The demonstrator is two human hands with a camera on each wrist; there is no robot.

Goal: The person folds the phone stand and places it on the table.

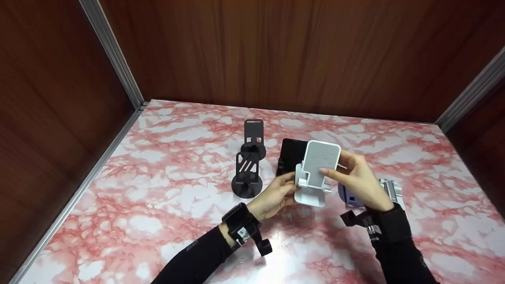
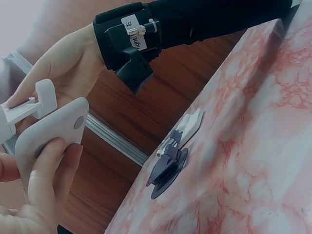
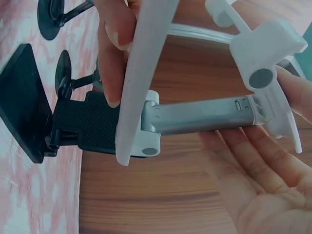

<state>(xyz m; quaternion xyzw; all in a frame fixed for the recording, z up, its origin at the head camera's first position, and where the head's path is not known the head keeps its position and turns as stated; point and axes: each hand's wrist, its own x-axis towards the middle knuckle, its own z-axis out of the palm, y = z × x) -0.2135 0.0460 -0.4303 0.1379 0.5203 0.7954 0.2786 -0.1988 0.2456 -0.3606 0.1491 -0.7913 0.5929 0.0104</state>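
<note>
Both hands hold a white phone stand (image 1: 321,157) with a grey padded plate, raised over the table. My left hand (image 1: 276,195) grips its flat base (image 2: 56,127), fingers spread along the underside. On the other side, my right hand (image 1: 365,183) pinches the padded plate, thumb on the front and fingers behind. A silver metal arm (image 3: 200,115) joins base and plate in the right wrist view; the plate is tilted away from the base. Just behind the stand is a black stand (image 1: 292,154), partly covered by it.
Two dark phone stands with round bases, a rear one (image 1: 253,130) and a slotted one (image 1: 247,167), stand left of the hands. A purple stand (image 1: 352,198) and a white-and-silver stand (image 1: 390,189) lie near the right wrist. Wood-grain panels (image 1: 276,55) enclose the marbled table (image 1: 158,189).
</note>
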